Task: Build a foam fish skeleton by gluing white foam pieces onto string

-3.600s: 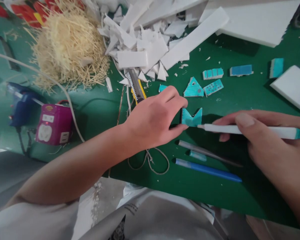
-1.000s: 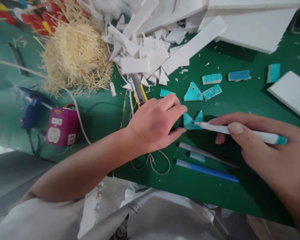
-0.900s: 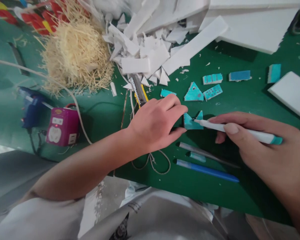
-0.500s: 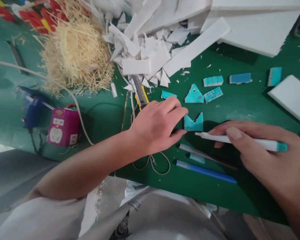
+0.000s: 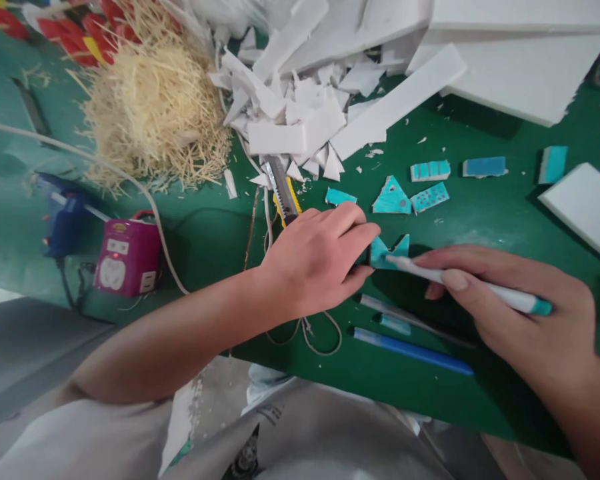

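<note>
The left hand (image 5: 325, 257) is partly closed, its thumb and fingers pinching the left end of a small flat turquoise piece with a V-shaped notch (image 5: 379, 255). That piece is on the green table (image 5: 505, 393), back from the near edge. The right hand (image 5: 545, 340) is curled around a thin white marker with a turquoise end (image 5: 510, 297), and the marker's tip seems to touch the front of the notched piece. Between that piece and the near edge of the table lie a thin gray pen (image 5: 405, 312), a short see-through turquoise cap (image 5: 395, 325) and a long blue pen (image 5: 420, 352), side by side. Farther from the near edge sit a turquoise triangle with a small hole (image 5: 391, 198), a turquoise block with dark dots (image 5: 430, 198) just beside it, a turquoise block with stripes (image 5: 431, 171) and a flat blue block (image 5: 485, 167). A yellow and black knife (image 5: 283, 190) goes partly out of sight by the left hand. Beyond it is a messy heap of white foam scraps (image 5: 315, 113). Toward the table's left side are a fluffy pile of pale straw (image 5: 155, 113), a bright purple socket box (image 5: 127, 260) and a dark blue glue gun (image 5: 65, 210).
</note>
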`<state>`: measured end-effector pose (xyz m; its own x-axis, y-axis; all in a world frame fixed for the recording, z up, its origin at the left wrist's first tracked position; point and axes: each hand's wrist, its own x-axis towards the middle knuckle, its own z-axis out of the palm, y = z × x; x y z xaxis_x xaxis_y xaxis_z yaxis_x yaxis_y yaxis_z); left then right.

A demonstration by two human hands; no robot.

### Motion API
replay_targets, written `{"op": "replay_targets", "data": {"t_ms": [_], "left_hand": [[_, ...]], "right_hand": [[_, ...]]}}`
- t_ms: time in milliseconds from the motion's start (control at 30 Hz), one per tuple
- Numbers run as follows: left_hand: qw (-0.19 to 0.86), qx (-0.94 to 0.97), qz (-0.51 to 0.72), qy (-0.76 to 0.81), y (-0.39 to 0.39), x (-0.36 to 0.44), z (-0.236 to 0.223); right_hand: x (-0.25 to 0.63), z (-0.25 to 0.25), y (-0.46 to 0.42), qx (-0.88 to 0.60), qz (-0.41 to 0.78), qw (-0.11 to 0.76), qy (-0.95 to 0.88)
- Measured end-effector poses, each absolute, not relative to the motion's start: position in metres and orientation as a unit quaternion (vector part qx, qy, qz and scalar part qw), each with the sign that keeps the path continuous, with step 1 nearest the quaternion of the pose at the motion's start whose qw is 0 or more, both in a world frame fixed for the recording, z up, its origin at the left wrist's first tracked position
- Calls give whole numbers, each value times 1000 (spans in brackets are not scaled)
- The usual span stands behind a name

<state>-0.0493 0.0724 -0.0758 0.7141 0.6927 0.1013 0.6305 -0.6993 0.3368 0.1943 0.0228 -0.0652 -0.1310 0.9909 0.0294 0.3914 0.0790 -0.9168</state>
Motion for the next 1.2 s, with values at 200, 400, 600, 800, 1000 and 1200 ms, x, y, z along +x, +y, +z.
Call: {"op": "replay_targets", "data": {"t_ms": [200,400,600,800,1000,1200], "left_hand": [[137,915,114,362,72,-49,-76],[139,916,112,358,74,-48,-75],[152,915,97,361,73,-48,-72],[165,914,80,362,72,-50,-69],[183,915,44,358,75,-49,-66],[184,913,44,362,76,-49,-67]], "right_hand": [[192,-65,25,-555,398,375,-627],[195,-71,23,-535,406,384,-634],[199,-70,24,-525,415,381,-638],[197,-61,26,-574,412,379,-598],[186,-57,34,-628,392,402,-539],[184,-57,35,-625,388,396,-549]]}}
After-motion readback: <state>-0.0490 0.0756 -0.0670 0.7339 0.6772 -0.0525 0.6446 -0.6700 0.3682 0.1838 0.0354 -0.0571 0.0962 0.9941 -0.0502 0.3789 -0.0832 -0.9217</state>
